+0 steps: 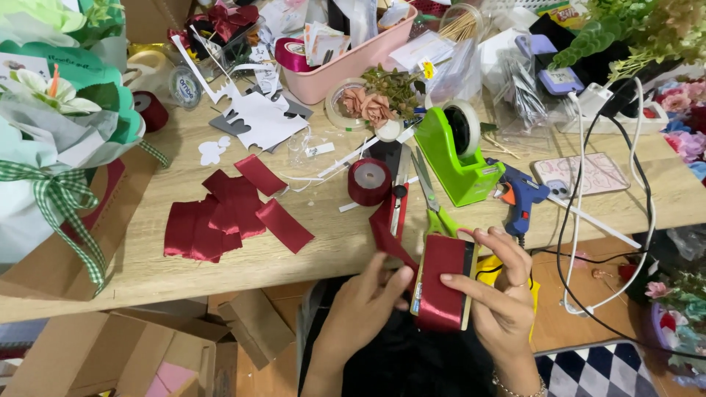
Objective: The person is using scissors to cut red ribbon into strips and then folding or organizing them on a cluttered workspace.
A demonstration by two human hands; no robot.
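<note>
Head view of a wooden worktable (309,257), seen from above. The right hand (500,294) holds a flat rectangular card (441,283) just below the table's near edge, thumb and fingertips closed narrowly across its sides. Dark red satin ribbon (393,239) is wrapped around this card and trails up to a ribbon roll (369,181) standing on the table. The left hand (364,301) pinches the trailing strand just left of the card, fingers closed on it.

The ribbon appears light, limp and slippery; it would probably slide loose unless pinched flat between the pads, close to the card. The card looks stiff and is best gripped by its long edges.

Relative to the card: green-handled scissors (434,202) lie just above, a green tape dispenser (456,154) farther up, a blue glue gun (518,198) up and right, cut ribbon pieces (228,217) well to the left.
</note>
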